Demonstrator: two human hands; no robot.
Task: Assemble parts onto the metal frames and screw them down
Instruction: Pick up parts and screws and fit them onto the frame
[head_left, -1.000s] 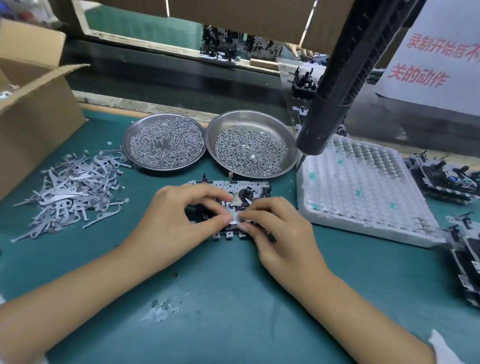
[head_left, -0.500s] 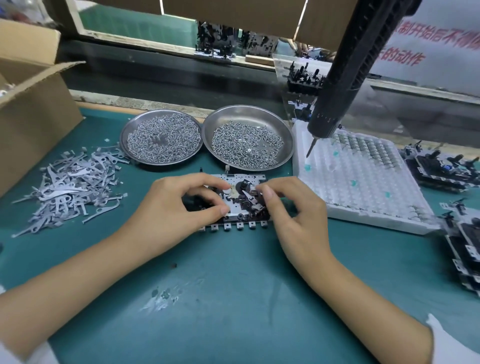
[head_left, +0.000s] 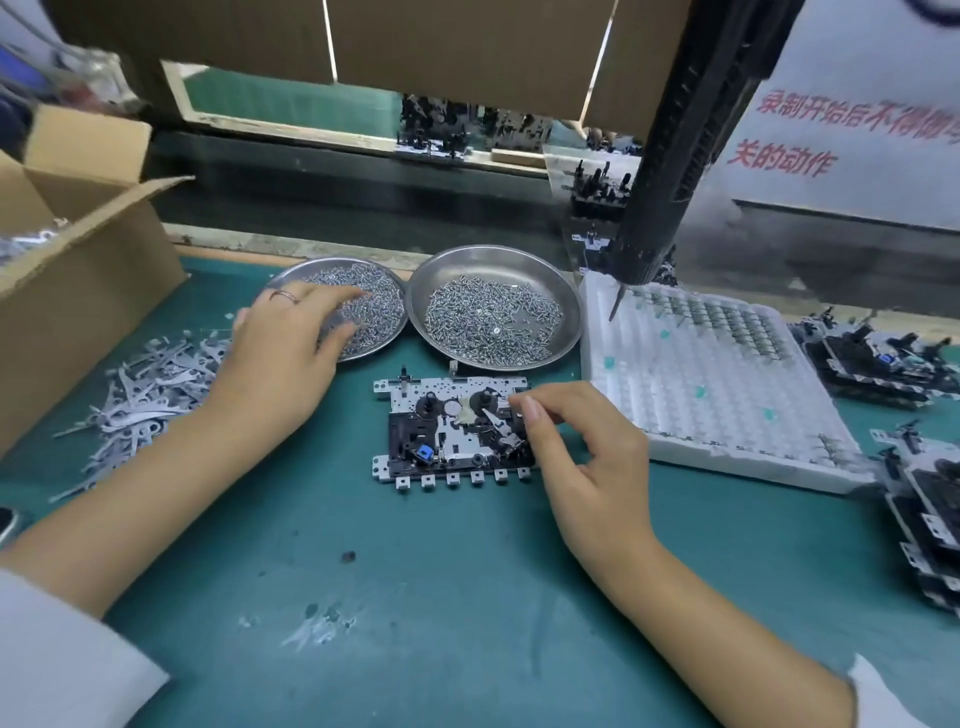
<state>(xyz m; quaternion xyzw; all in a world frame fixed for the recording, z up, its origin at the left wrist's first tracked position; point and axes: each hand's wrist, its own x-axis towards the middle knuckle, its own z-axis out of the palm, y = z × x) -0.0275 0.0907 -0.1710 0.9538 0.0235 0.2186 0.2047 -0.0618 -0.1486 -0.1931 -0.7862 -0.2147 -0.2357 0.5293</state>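
Your left hand (head_left: 280, 353) now off the metal frame (head_left: 454, 431), fingers spread loosely over the left screw dish (head_left: 384, 306), right hand (head_left: 582, 447) fingertips curled, pressing the frame's right side

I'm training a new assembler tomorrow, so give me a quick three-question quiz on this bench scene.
1. True or false: the left hand is reaching over the left dish of screws.
2. Which is the right hand touching? A) the white tray B) the metal frame C) the cardboard box
3. Fill in: the pile of flat metal levers lies to the ____ of the metal frame.

Key: 1 true; 2 B; 3 left.
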